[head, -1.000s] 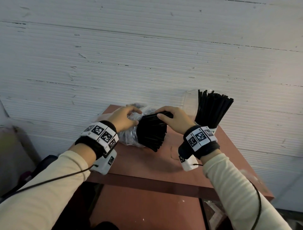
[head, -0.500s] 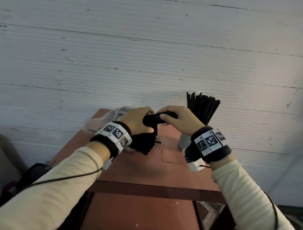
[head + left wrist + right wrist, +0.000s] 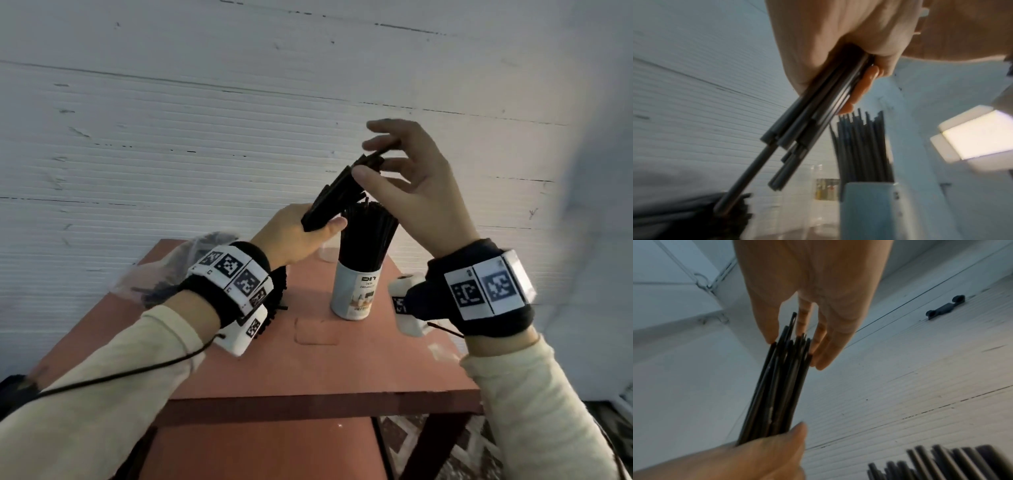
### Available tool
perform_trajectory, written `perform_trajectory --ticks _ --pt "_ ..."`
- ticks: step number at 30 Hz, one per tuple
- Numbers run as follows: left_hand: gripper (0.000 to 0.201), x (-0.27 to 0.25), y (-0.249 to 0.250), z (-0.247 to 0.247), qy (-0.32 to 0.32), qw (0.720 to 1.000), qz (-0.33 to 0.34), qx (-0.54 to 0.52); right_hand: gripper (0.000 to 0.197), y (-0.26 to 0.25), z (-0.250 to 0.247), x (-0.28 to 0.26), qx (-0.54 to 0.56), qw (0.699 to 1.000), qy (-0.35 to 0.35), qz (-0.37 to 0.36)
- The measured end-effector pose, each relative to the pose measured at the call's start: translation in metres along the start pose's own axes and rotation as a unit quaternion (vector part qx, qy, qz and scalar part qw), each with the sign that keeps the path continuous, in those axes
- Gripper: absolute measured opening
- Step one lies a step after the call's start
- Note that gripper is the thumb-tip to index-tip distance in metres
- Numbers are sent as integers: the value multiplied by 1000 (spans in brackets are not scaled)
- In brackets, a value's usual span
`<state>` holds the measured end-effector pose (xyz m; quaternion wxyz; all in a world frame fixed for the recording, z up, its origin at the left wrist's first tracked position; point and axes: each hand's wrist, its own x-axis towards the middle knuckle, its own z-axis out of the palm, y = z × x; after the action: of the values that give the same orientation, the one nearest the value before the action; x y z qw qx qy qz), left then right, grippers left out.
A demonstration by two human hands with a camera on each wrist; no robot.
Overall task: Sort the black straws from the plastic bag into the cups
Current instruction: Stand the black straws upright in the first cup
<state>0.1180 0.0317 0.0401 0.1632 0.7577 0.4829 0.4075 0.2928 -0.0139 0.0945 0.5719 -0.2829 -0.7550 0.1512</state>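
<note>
While the white ribbed wall (image 3: 171,137) fills the upper part of the head view, the reddish-brown table (image 3: 308,370) spreads across the lower middle, with the plastic bag (image 3: 161,270) lying crumpled at its 10 o'clock corner, dark straws showing through it. Near the table's far edge, toward 1 o'clock, stands a white printed cup (image 3: 356,291), upright and packed with black straws (image 3: 368,236) that fan out above its rim; a clear cup (image 3: 329,251) sits just behind it at its 10 o'clock, partly hidden. The left hand (image 3: 294,236) is raised above the table just at 9 o'clock of the packed cup, its fingers and thumb curled round the lower end of a small bundle of straws (image 3: 337,195). That bundle slants up toward 1 o'clock from the left hand, crossing in front of the cup's straw tips. The right hand (image 3: 418,192) is lifted higher, at 12 o'clock of the cup, its fingers spread and nearly straight; the thumb and forefinger meet the upper end of the bundle, touching rather than clasping it. In the left wrist view the bundle (image 3: 812,128) runs out of the closed left hand (image 3: 838,48) with uneven ends, beside the cup's straws (image 3: 861,146). In the right wrist view the straightened fingertips (image 3: 822,360) of the right hand (image 3: 813,280) lie against the bundle's top ends (image 3: 785,369).
</note>
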Motion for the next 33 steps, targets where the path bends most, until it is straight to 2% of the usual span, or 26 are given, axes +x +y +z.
perform_trajectory --ticks 3,6,10,13,16,18,20,22,24,26,28,29,31,33 --pt "45 0 15 18 -47 993 -18 -110 45 -6 2 4 1 999 14 -31" --pt "53 -2 9 41 -96 976 -56 -190 44 2 9 3 -43 998 6 -48" --pt "26 -15 -14 71 -118 956 -110 -245 26 31 21 -12 -147 987 -62 24" --pt "21 -23 -28 83 -117 944 -147 -271 28 50 25 -25 -199 969 -136 61" --pt "28 -25 -27 78 -121 941 -133 -287 46 48 25 -25 -174 977 -121 25" --pt "32 -25 -23 73 -119 939 -116 -301 49 45 27 -22 -160 980 -116 -13" --pt "22 -26 -21 70 -120 938 -102 -309 41 48 31 -22 -200 968 -153 -13" --pt "4 -30 -20 70 -123 936 -119 -308 39 54 36 -24 -231 953 -195 9" --pt "18 -33 -21 72 -127 937 -142 -294 39 60 40 -28 -226 956 -187 9" --pt "8 -34 -25 74 -160 928 -172 -291 38 63 41 -31 -216 963 -162 -7" --pt "21 -33 -29 75 -192 914 -197 -300 38 64 42 -34 -210 966 -153 -12" --pt "20 -32 -30 75 -199 914 -206 -289 38 64 42 -34 -207 966 -152 -10" --pt "27 -32 -27 76 -200 930 -197 -239 42 60 40 -35 -201 968 -147 -10" --pt "38 -31 -23 74 -175 941 -189 -219 57 56 36 -35 -202 972 -121 -2"
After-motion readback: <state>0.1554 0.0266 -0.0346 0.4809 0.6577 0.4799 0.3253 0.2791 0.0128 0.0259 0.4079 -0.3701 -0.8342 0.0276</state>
